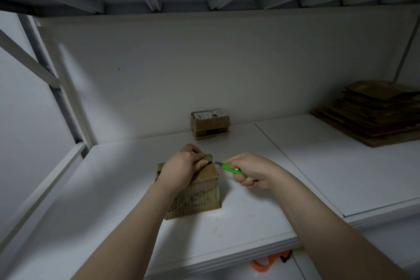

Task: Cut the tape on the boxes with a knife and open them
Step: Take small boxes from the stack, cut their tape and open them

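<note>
**A:** White counter (pixel 250 223) under a low slatted shelf, plain wall behind. Where's the work?

**B:** On the near box (pixel 200 198), which stands on the counter in front of the person. The left hand (pixel 184 166) lies on its top, fingers (pixel 200 157) curled over the far upper edge and gripping what looks like a raised flap.

**A:** And the knife?

**B:** The green knife (pixel 231 169) is just right of the near box. The right hand (pixel 252 173) has its fingers (pixel 244 181) wrapped tightly round the handle. The knife's long axis slants from that hand towards the box's top right corner, with a short blade leading. The tip is just beside the flap. I can't tell whether it touches.

**A:** So the cut turns on that?

**B:** I'd judge so. The blade has to enter from the right, under the left fingers, and they sit close to its line.

**A:** Counts?

**B:** There are two taped boxes, and the far box (pixel 210 124) sits behind the near box, against the wall. There's one knife, and one stack of flattened cardboard (pixel 372 111) well to the right.
</note>
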